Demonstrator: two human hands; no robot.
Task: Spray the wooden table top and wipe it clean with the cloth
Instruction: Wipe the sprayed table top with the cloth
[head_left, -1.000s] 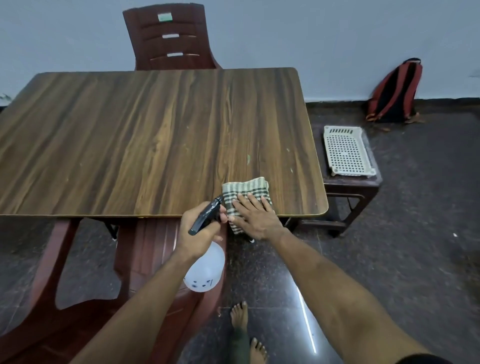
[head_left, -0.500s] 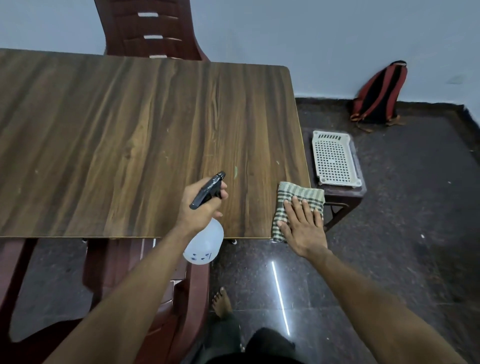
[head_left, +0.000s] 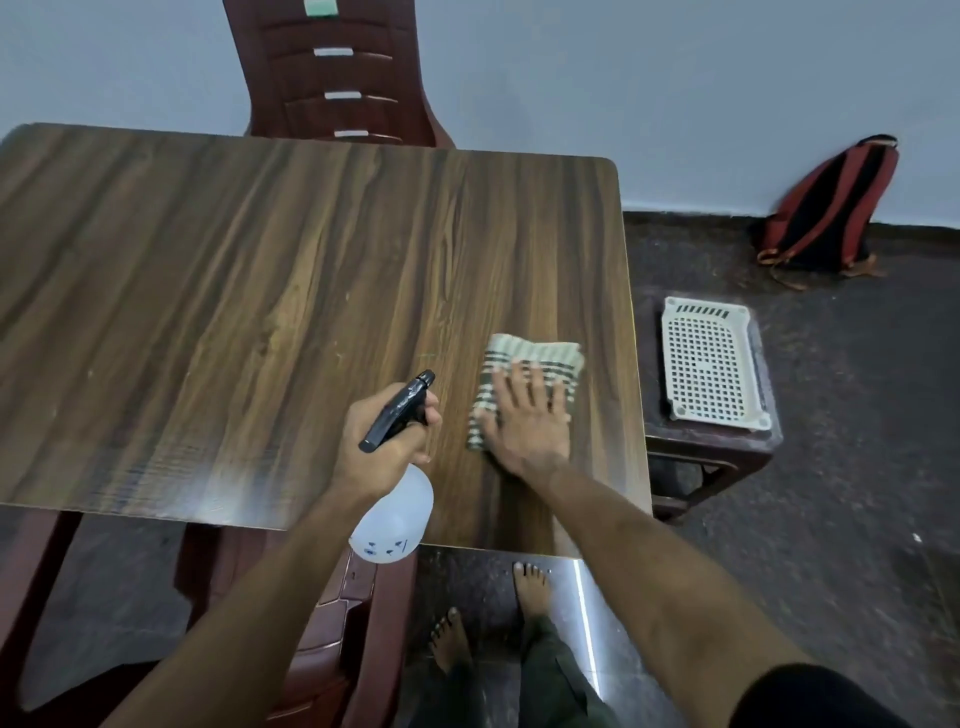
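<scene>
**Wiping under way near the table's right edge**

Head view: the right hand (head_left: 527, 418) lies flat on the cloth (head_left: 530, 382), fingers spread and released, not gripping, pressing the folded striped fabric against the table (head_left: 260, 291). The cloth sits close to the right edge, nearer the front corner than the far one. The left hand (head_left: 382, 449) is clenched around the neck of the bottle (head_left: 392, 519), one finger by the trigger, the black nozzle aimed forward across the top; the bottle's white body hangs over the front edge, just left of the cloth and apart from it.

The step in hand looks like wiping, with the spray kept ready. Most of the top, out to the left edge and the far edge by the chair (head_left: 337, 73), shows no wet sheen I can make out, so much of the job probably remains. The next move likely calls for firm flat pressure and long strokes leftward, spraying ahead of the cloth and keeping it from sliding off the right edge.
</scene>
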